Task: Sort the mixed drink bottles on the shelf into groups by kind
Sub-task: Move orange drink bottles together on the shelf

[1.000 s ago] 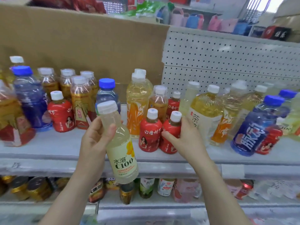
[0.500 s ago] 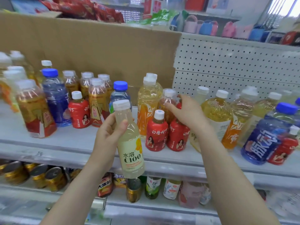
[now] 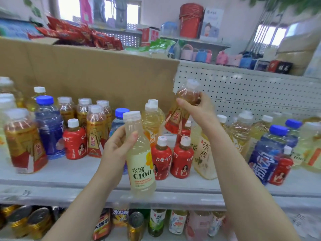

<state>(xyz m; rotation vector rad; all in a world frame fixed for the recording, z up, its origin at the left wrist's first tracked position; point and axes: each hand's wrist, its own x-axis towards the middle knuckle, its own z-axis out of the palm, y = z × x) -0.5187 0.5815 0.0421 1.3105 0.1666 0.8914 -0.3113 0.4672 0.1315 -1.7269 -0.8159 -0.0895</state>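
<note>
- Gripping the C100 bottle (image 3: 140, 164) mid-body, the left hand (image 3: 119, 145) holds it near the shelf (image 3: 69, 173) edge.
- Right hand (image 3: 199, 108) pinches the amber bottle (image 3: 176, 117) by its shoulder, above the far row.
- Likely heavy, slick: grip bodies.

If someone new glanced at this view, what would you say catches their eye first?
Probably the two bottles in hand: the left hand holds a pale C100 bottle at centre, and the right hand grips an amber bottle with a red-gold label above the shelf. Small red bottles stand on the shelf just right of the C100 bottle.
</note>
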